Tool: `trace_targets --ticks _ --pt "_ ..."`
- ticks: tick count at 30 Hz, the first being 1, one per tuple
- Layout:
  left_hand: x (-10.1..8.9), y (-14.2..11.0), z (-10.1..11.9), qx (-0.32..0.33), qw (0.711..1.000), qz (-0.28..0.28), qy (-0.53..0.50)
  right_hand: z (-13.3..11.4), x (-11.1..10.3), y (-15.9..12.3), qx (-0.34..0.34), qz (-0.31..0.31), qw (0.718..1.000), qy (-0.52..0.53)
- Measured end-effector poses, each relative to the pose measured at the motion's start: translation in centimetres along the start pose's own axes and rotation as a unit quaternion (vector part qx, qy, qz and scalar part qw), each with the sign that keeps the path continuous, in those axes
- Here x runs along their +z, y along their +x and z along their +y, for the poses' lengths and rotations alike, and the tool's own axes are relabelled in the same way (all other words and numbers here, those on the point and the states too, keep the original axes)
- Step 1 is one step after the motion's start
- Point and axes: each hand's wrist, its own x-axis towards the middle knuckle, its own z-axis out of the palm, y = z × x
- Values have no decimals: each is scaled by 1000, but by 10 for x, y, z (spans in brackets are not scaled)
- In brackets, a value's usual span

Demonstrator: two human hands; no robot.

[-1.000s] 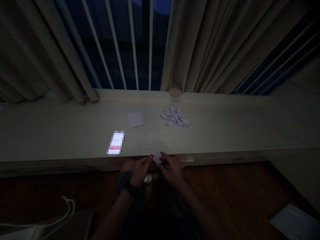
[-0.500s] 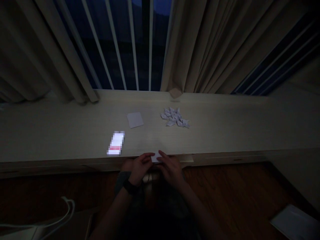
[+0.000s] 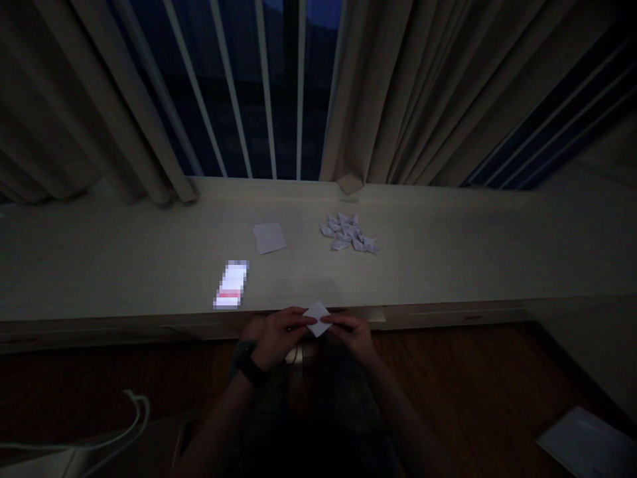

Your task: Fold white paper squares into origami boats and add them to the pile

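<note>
Counter [image 3: 472,252], long, pale, wood-grained, spans the view. Beige cloth curtains [image 3: 428,93] hang behind it, either side of a dark window [image 3: 249,86] with white upright bars. Red-brown wood floor [image 3: 472,392] below. Pale flat rectangular object [image 3: 590,438] on it, lower right; material unclear.

Left hand [image 3: 281,337], black band [image 3: 252,370] at wrist: thumb and fingers closed in a pinch. Right hand [image 3: 354,337]: same grip, opposite side. On the counter, a loose pile [image 3: 348,234] of small, pointed, folded white papers. Left of it, a bright phone-shaped rectangle [image 3: 231,284], pixelated, pink band low down, and, farther back, a flat white paper square [image 3: 269,238]; layers uncertain. Smallest: white paper diamond [image 3: 318,326], between both hands, by the counter's front edge, thumb tips close together over its middle.
</note>
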Motion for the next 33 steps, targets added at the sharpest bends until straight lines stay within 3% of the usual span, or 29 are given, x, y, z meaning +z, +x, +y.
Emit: trace_targets --ticks 4,10,14,20,27,33 --pt "-9 1 -2 -2 998 -55 39 -2 -7 3 26 -48 997 49" --pt "-7 0 -10 -38 998 -42 28 0 -1 3 83 36 995 39" --pt "-5 -1 -8 -63 998 -9 -5 -2 0 2 99 45 994 33" --pt "-9 -1 -2 -98 995 3 -22 -10 -4 2 84 29 996 26" --pt "-10 -3 -6 -56 998 -31 -10 -12 -9 3 64 5 997 47" --pt "-10 -3 6 -57 997 -48 -17 -11 -10 1 63 12 996 61"
